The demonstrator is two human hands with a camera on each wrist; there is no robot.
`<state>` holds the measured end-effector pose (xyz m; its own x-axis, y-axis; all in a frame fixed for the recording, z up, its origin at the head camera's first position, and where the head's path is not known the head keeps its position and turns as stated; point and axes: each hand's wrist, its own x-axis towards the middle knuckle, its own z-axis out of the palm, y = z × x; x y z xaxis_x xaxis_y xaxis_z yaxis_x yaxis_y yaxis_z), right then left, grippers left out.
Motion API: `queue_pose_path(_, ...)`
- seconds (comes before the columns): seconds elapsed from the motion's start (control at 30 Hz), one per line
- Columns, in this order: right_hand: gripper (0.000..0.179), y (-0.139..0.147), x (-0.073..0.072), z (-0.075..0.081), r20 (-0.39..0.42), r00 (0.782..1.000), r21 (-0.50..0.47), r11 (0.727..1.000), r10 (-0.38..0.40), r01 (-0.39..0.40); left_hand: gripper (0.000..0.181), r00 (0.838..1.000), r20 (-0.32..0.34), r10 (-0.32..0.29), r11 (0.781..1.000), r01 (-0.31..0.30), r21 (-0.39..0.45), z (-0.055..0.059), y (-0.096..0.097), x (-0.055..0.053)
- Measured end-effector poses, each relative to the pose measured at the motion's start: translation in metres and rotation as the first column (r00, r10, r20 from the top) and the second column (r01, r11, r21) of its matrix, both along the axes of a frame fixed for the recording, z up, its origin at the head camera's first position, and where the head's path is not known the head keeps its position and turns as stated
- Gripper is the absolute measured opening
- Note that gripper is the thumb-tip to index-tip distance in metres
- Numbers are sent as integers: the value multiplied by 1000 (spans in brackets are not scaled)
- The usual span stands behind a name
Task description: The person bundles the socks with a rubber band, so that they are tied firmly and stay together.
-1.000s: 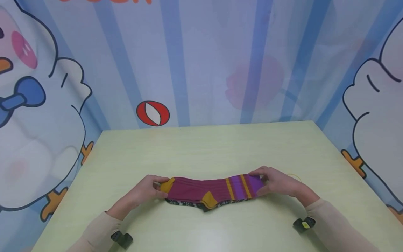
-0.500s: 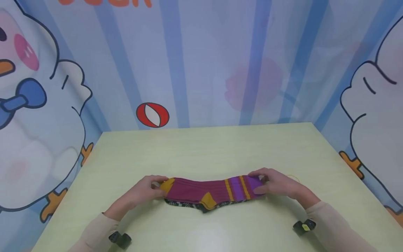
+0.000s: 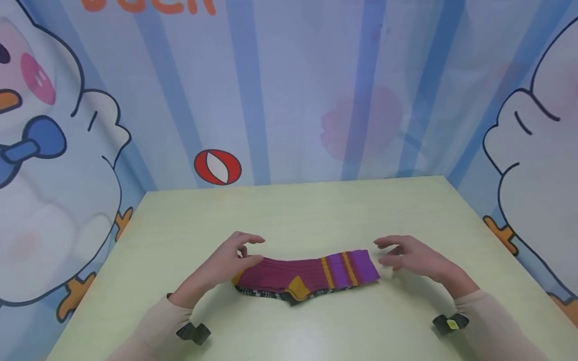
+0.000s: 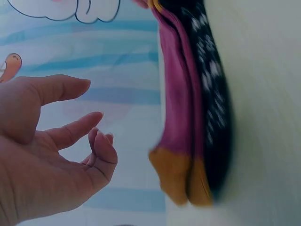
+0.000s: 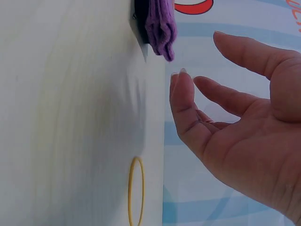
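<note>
Maroon socks (image 3: 277, 273) lie flat on the table (image 3: 289, 220), two layers by the look of the ochre toes (image 4: 171, 174), with a black patterned sock (image 4: 214, 89) showing beneath along their near edge. I judge the bundle light, soft and floppy — nothing to break, but layers that could slide over one another. I would pinch the whole stack at both ends, toes and purple cuff (image 3: 363, 265), so the black one comes along too.

At the toe end of the socks hangs the left hand (image 3: 226, 260), thumb and forefinger well parted, holding nothing; the wrist view is blurred there, but I read it as clear of the fabric. Just off the cuff end, the right hand (image 3: 417, 258) is likewise empty, fingers gently bent. Farther past that cuff lies a thin yellow band (image 5: 130, 188) — and behind the socks, a red-and-white ball (image 3: 218, 167) printed on the backdrop (image 3: 307, 75).
</note>
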<state>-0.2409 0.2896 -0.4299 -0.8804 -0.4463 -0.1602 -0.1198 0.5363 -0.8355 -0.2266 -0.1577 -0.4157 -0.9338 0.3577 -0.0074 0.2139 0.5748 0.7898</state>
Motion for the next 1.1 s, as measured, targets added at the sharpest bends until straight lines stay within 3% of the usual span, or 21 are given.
queue_pose_path(0.27,57,12,2,1,16,1000,-9,1000,-24,24,36,995,16,-101,992,99,75,6,43,-6)
queue_pose_path(0.5,57,24,3,-1,2,999,23,998,-53,53,36,978,29,-208,972,203,120,7,77,-13)
queue_pose_path(0.6,57,29,2,-2,-13,998,26,998,-65,65,36,964,52,-260,962,254,104,5,93,-19)
queue_pose_path(0.83,57,30,0,-6,-16,997,31,996,-79,79,36,909,144,-392,920,384,78,-3,117,-24)
queue_pose_path(0.93,57,32,1,-6,-28,996,44,995,-86,87,36,903,136,-407,913,406,40,-9,126,-25)
queue_pose_path(1.1,60,37,3,-10,-31,994,40,993,-106,107,35,915,55,-400,907,404,-118,-20,149,-32)
